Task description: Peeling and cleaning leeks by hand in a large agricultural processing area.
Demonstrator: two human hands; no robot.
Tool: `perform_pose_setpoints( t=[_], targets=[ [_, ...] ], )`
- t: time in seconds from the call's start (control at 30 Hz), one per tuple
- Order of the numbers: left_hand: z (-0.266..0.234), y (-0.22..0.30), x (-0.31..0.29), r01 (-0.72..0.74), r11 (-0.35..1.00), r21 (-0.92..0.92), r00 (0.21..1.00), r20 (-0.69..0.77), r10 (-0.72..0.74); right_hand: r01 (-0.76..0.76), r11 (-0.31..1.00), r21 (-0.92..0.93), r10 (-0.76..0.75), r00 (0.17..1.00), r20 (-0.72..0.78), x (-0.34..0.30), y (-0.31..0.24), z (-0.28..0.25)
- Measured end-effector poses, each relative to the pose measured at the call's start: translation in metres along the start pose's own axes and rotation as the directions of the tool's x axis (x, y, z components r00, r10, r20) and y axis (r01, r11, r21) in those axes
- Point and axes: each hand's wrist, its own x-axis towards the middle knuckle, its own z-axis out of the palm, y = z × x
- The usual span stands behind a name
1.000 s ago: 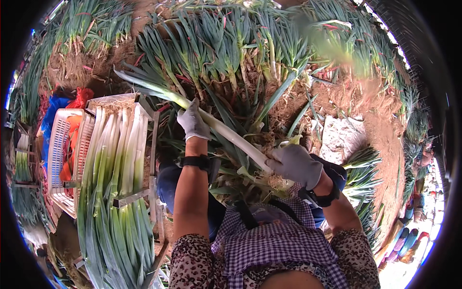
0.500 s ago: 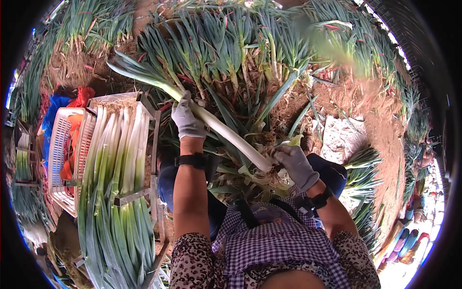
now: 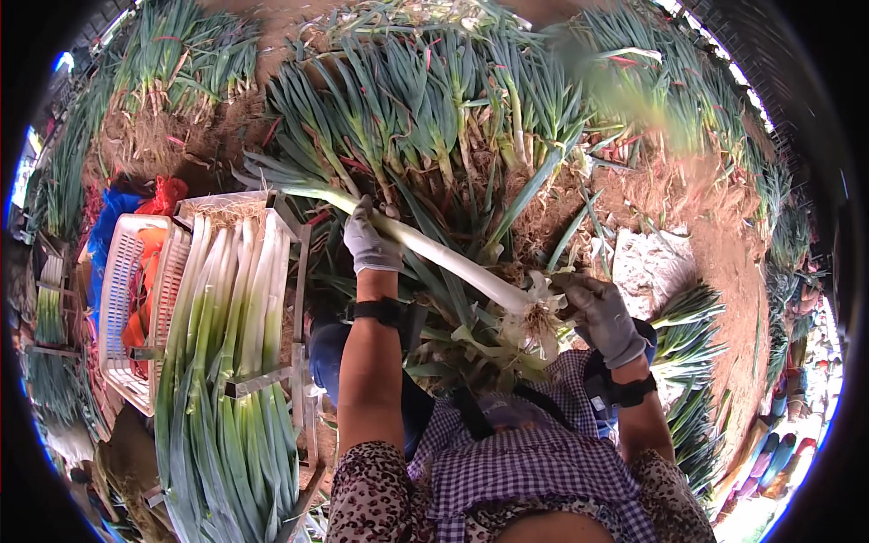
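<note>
A long leek (image 3: 457, 265) lies slantwise before me, its green leaves to the far left and its rooty end near my right hand. My gloved left hand (image 3: 372, 240) is closed round its upper stem. Pale, loosened skin (image 3: 540, 291) flares about the root end, above its tangled roots. Beside it, my gloved right hand (image 3: 605, 319) has curled fingers close to that skin; whatever they pinch is hidden. Limp peelings (image 3: 493, 348) hang and lie between my knees, below the leek.
On the left, a metal rack (image 3: 299, 335) holds several peeled leeks (image 3: 222, 362), next to a white plastic basket (image 3: 115, 308) with orange netting. Bundled leeks with roots (image 3: 407, 118) stand across the far side. A white sack (image 3: 652, 262) and more leeks (image 3: 692, 335) lie right.
My right hand has moved right, away from the root end, and the outer skin there now flares loose. The leek and left hand have shifted slightly right and nearer.
</note>
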Motion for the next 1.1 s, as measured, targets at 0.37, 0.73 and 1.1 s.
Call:
perform_pose_setpoints(
  t=[0.37, 0.73, 1.1],
  targets=[
    [-0.001, 0.003, -0.009, -0.056, 0.986, 0.155, 0.991, 0.127, 0.036, -0.029, 0.919, -0.392, 0.202, 0.891, 0.407, 0.031, -0.023, 0.029],
    [0.0, 0.011, -0.024, -0.106, 0.987, 0.122, 0.964, 0.258, 0.071, -0.112, 0.992, -0.053, 0.124, 0.883, 0.452, -0.007, -0.005, 0.066],
    [-0.004, 0.012, -0.017, -0.016, 0.994, -0.113, 0.974, 0.222, 0.04, -0.126, 0.992, 0.021, 0.106, 0.905, 0.412, -0.007, 0.0, 0.066]
  ],
)
